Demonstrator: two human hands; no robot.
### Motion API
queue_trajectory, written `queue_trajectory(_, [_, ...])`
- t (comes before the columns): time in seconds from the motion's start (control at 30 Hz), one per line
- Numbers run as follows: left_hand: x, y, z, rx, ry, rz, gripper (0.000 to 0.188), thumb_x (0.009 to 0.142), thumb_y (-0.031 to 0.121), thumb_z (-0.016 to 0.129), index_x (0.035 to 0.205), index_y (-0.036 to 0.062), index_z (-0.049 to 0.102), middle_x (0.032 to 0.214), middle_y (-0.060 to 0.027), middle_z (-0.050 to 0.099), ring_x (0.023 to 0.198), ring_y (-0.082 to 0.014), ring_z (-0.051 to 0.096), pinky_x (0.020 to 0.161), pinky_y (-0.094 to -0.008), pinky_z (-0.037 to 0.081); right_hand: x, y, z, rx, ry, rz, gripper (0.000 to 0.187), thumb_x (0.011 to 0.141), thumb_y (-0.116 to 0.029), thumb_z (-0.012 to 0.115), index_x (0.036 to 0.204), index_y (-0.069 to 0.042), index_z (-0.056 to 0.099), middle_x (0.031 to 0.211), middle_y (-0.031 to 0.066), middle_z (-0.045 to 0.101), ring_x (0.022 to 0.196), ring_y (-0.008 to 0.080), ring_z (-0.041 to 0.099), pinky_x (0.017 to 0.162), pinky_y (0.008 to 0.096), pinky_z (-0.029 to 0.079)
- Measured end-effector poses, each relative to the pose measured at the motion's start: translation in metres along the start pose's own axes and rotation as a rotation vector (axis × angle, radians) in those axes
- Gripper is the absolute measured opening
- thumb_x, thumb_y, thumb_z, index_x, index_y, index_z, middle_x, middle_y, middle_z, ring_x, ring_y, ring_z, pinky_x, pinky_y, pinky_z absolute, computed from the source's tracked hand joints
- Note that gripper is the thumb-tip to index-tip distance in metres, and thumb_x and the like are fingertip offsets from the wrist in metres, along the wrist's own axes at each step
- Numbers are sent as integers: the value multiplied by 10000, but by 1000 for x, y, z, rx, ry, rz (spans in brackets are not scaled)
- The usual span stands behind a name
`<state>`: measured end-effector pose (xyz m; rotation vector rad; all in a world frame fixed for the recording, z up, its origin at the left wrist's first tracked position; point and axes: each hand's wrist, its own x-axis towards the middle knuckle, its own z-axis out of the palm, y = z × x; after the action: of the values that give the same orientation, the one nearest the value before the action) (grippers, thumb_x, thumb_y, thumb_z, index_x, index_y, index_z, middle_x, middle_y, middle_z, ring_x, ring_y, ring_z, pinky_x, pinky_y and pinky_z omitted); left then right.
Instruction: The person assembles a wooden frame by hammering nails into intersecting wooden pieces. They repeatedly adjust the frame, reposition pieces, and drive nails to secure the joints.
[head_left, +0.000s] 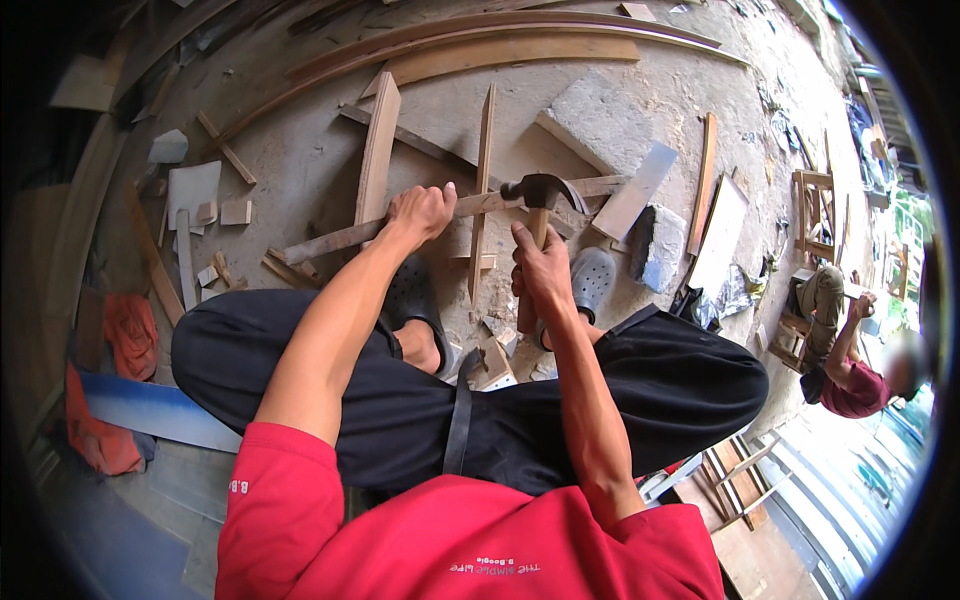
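**Left hand [422, 212] on a long strip [335, 240], right hand [545, 265] on a hammer [540, 190]**

From the view's centre, orange cloth [131, 335] lies at nine o'clock. At eleven, a wide board [379, 145] meets the strip beside the left hand, whose fingers curl closely over the strip, thumb extended. A thin slat [484, 150] crosses the strip at twelve. The hammer's head overlaps the strip at one, contact unclear; the right fingers wrap its handle at two. A co-worker [852, 385] sits at three.

and it's a woodworking workshop we're in, folks: claw hammer [541, 191], long boards [510, 60], offcuts [236, 212] strewn over a dusty floor [700, 80], co-worker [855, 390] sitting off right!
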<state>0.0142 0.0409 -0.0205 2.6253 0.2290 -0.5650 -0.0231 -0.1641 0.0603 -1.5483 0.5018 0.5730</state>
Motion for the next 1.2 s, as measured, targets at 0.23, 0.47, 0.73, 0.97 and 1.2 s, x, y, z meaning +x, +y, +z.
queue_trajectory(0.23, [-2,1,0,-18,33,32,665,1003,404,273,774,-56,696,820,-331,641,855,-512,633,816,-555,496,0,10,5,267,-55,133,280,941,-297,629,912,-73,463,598,-10,437,403,108,426,341,288,350])
queue_trajectory(0.47, [0,3,0,24,6,34,664,1002,400,278,763,-59,694,803,-343,631,826,-514,634,809,-550,501,5,11,2,248,-64,123,245,954,-289,612,909,-121,440,605,-31,413,416,95,405,363,275,339])
queue_trajectory(0.73, [1,3,3,20,6,30,668,1001,396,289,734,-68,689,785,-344,625,821,-519,631,816,-553,498,8,14,0,212,-53,126,275,942,-298,622,932,-89,443,595,-28,425,408,96,416,348,280,354])
queue_trajectory(0.97, [2,-4,2,11,-42,40,660,1005,426,279,774,-23,704,831,-305,655,855,-495,639,828,-549,494,17,33,-10,12,195,-129,361,881,-313,712,901,-45,471,592,14,485,400,125,481,353,286,387])
queue_trajectory(1.2, [24,5,-3,-343,-140,169,447,988,399,375,1101,37,611,1056,-241,657,1005,-434,612,870,-477,460,34,95,-4,-264,406,-395,354,840,-183,765,900,-57,440,605,3,485,429,94,482,369,260,375])
